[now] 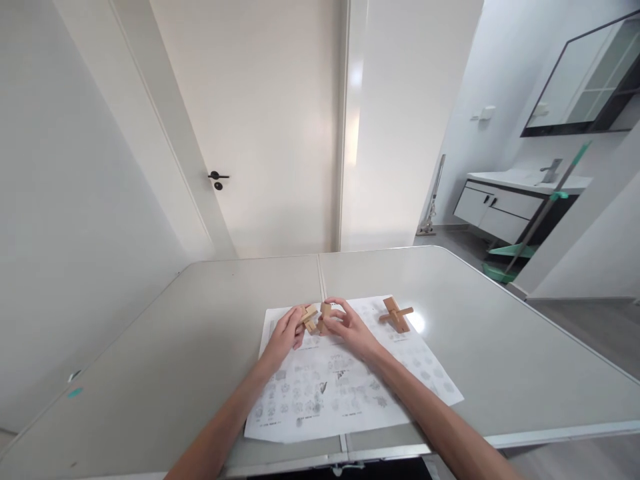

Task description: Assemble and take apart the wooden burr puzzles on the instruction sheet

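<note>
The left hand (286,333) curls around the left end of a small wooden puzzle (311,319), its fingers closed on the pale bars. It holds the puzzle just above the printed sheet (320,407), near the middle of the grey desk (500,360). The puzzle looks light, stiff and dry. It is probably a loose bundle of notched sticks that could slide apart, so the outer ends of the bars seem the surest grip. The right hand (350,327) pinches the puzzle's right side between thumb and fingertips. Further right on the sheet, apart from both hands, lies an assembled wooden cross (397,315). Beyond the desk's far edge stand a white door (260,133) and, far right, a washbasin cabinet (495,213) with a green mop (510,252); nothing crowds the hands.
</note>
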Action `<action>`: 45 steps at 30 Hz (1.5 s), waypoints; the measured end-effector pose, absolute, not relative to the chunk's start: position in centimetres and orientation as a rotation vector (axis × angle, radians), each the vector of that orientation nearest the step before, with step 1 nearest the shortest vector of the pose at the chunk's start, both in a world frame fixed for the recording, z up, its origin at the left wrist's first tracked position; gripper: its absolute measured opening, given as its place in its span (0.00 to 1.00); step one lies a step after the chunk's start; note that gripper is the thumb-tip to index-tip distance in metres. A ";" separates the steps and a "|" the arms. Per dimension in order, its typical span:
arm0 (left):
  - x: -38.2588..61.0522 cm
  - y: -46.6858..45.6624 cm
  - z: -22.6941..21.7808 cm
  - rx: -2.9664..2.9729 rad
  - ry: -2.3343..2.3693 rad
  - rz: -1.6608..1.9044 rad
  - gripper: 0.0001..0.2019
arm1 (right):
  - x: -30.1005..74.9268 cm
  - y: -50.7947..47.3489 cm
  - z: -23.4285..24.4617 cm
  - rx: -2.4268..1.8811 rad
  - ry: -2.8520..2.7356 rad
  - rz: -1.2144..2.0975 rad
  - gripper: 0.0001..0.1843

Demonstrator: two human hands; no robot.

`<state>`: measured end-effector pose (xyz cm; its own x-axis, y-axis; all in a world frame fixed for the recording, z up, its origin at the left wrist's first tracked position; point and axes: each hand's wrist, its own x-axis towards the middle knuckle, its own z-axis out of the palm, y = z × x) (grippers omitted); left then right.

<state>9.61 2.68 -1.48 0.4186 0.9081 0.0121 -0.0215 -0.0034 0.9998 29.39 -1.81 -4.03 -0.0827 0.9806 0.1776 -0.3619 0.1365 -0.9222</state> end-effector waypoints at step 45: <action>10.9 0.5 -2.4 1.841 0.931 1.013 0.34 | 28.5 -1.8 -4.4 -0.812 -0.871 1.341 0.32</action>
